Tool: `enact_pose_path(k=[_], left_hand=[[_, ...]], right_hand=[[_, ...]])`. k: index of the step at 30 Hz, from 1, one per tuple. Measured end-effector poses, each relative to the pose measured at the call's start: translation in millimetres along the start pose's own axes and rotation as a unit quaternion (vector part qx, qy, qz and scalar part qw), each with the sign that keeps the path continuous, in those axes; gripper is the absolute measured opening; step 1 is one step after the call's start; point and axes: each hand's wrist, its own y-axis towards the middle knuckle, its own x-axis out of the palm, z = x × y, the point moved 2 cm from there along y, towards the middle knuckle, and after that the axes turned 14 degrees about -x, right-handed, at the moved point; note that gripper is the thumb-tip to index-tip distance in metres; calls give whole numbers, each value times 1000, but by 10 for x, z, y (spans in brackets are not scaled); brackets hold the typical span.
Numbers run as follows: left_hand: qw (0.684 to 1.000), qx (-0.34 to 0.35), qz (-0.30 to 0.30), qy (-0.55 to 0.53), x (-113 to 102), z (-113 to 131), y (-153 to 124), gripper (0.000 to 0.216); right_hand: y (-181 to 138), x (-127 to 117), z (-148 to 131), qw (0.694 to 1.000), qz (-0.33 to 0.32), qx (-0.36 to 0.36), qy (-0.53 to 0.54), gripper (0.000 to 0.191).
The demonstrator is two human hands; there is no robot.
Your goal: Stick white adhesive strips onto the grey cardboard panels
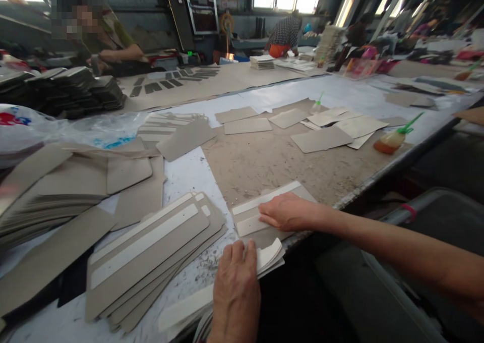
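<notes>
My right hand point(284, 212) presses down on a beige board point(264, 195) at the table's near edge. Its fingers are bent together over a white strip point(250, 226) that lies along the board; a second strip runs parallel farther up. My left hand point(237, 287) lies with fingers stretched over a bundle of loose white strips point(270, 254), which hang partly past the table edge. To its left is a fanned stack of beige boards point(151, 247), the top one bearing two white strips. My left thumb is hidden.
Glue bottles with green nozzles, one nearer point(391, 140), stand among loose cards point(321, 138). More boards point(56, 191) and a plastic bag point(71, 126) are at left. A person point(109, 40) sits across the table. A grey chair point(423, 242) is at right.
</notes>
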Motion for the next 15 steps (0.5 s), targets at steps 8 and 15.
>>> enact_pose_path(k=[8, 15], left_hand=[[1000, 7, -11, 1, 169, 9, -21, 57], [999, 30, -35, -2, 196, -11, -21, 53]], right_hand=[[38, 110, 138, 1000, -4, 0, -14, 33], [64, 162, 180, 1000, 1, -4, 0, 33]])
